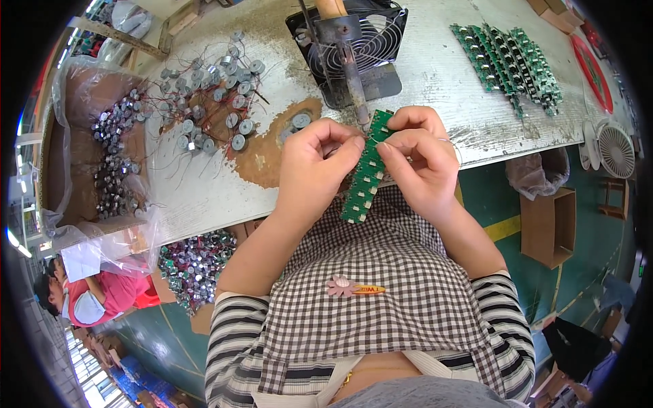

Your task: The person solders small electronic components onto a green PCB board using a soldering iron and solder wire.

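Observation:
A long green circuit board strip (368, 173) with a row of small pale connectors is held tilted over the table's front edge. My right hand (425, 160) pinches its right side near the upper end. My left hand (316, 163) is closed at the strip's left edge, thumb against fingers; what sits between them is hidden. Just above the strip's upper end points the tip of a soldering iron (353, 78), fixed in a stand. To the left of my left hand lie a small round motor (300, 121) and a loose pile of motors (231, 88) with thin red wires.
Behind the iron stands a black fan (381, 37) with a wire guard. Several green board strips (507, 64) lie stacked at the right. A plastic-lined carton (68, 160) of motors is at the left. Below the table, another person (109, 296) sits left; an open carton (547, 228) stands right.

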### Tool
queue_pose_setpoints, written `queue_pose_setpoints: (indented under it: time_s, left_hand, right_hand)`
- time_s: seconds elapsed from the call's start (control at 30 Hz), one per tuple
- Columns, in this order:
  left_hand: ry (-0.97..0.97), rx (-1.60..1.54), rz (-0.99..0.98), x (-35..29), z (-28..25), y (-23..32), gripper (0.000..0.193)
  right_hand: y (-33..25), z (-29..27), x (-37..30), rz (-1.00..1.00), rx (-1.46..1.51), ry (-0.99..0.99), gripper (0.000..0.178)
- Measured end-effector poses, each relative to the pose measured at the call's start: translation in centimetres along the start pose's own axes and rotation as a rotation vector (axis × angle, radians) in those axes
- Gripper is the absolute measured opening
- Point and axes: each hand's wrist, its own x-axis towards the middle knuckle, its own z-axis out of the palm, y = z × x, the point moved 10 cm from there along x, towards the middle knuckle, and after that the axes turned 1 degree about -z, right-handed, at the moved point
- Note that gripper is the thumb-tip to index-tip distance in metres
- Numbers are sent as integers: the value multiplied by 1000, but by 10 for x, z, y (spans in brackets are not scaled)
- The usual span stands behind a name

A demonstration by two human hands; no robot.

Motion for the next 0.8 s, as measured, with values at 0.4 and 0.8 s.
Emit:
queue_pose_setpoints:
  time_s: [0.4,0.8]
  left_hand:
    - [33,55,44,-6,-2,2,5]
    - [51,-6,61,-5,-1,3,8]
  right_hand:
    - [7,3,-7,133,140,-23,8]
    - [5,3,-6,128,71,-10,7]
